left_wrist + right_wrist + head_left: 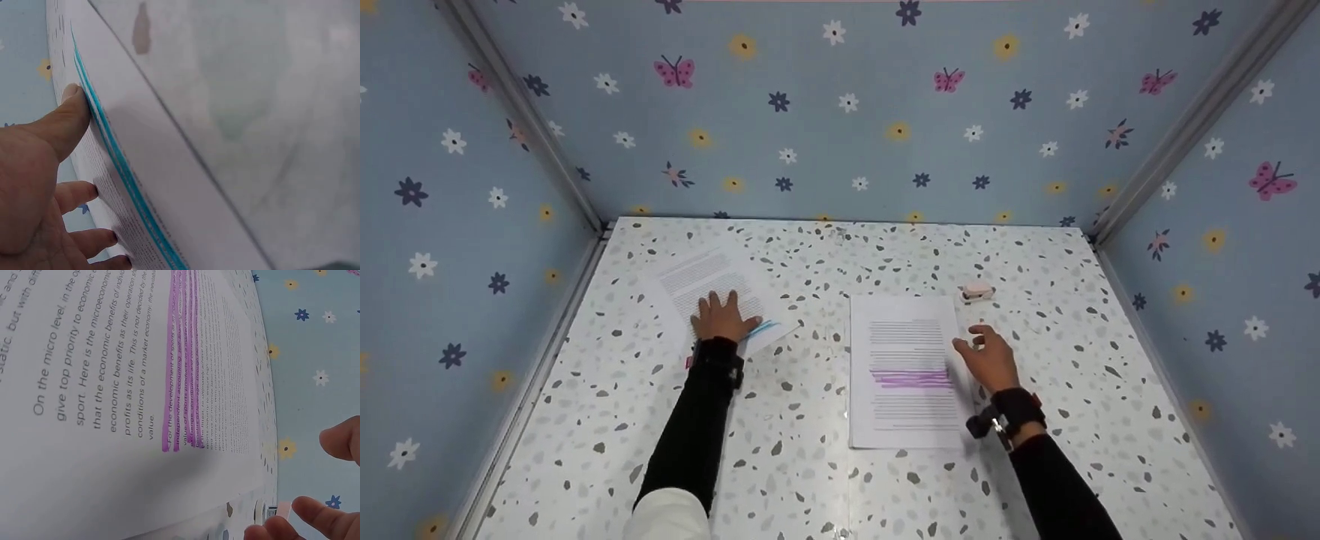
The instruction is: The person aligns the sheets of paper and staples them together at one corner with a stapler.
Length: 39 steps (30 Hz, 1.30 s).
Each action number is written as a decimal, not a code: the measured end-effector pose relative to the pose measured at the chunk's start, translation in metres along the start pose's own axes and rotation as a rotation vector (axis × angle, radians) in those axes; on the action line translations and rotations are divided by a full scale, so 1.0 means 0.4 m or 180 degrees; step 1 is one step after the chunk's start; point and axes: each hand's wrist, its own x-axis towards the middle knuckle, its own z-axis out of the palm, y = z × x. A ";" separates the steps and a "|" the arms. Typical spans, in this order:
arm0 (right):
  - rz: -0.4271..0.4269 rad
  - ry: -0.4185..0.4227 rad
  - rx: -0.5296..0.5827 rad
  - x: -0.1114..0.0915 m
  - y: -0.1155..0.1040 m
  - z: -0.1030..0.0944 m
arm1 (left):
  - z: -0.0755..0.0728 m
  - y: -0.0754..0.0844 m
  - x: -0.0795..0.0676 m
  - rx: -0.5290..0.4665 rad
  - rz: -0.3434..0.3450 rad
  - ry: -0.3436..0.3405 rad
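At the table's left side lies a tilted printed sheet (712, 281) with blue highlighter strokes (121, 160). My left hand (722, 319) rests on it, fingers spread and thumb beside the blue strokes. Nearer the middle, a second printed paper (915, 420) lies straight, marked with purple highlighter lines (180, 365). Just off its right edge hovers my right hand (990, 360), fingers bent loosely with a gap between thumb and forefinger and nothing held. A small pale pink stapler (977, 291) stands beyond the right hand; part of it shows past the fingers in the right wrist view.
The white speckled table (802, 480) is enclosed by blue walls (840, 142) patterned with flowers and butterflies. Grey metal posts (521, 105) stand at the corners. A strip of bare tabletop separates the two papers.
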 end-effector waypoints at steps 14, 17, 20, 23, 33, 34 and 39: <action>-0.0165 0.0072 0.0047 -0.009 -0.016 0.009 | -0.019 0.033 -0.107 0.0033 0.0493 -0.0304; -0.0232 0.0078 0.0086 -0.012 -0.021 0.012 | -0.012 0.047 -0.148 0.0099 0.0615 -0.0269; -0.0280 0.0073 0.0094 -0.016 -0.025 0.016 | 0.000 0.065 -0.184 0.0206 0.0780 -0.0179; -0.0314 0.0036 0.0081 -0.021 -0.026 0.022 | 0.015 0.082 -0.220 0.0286 0.0900 -0.0189; -0.0382 -0.0044 0.0100 -0.031 -0.025 0.045 | 0.042 0.111 -0.289 0.0246 0.1113 -0.0248; -0.0398 -0.0052 0.0115 -0.031 -0.024 0.048 | 0.042 0.111 -0.291 0.0243 0.1107 -0.0249; -0.0413 -0.0090 0.0138 -0.031 -0.033 0.059 | 0.039 0.114 -0.296 0.0281 0.1080 -0.0287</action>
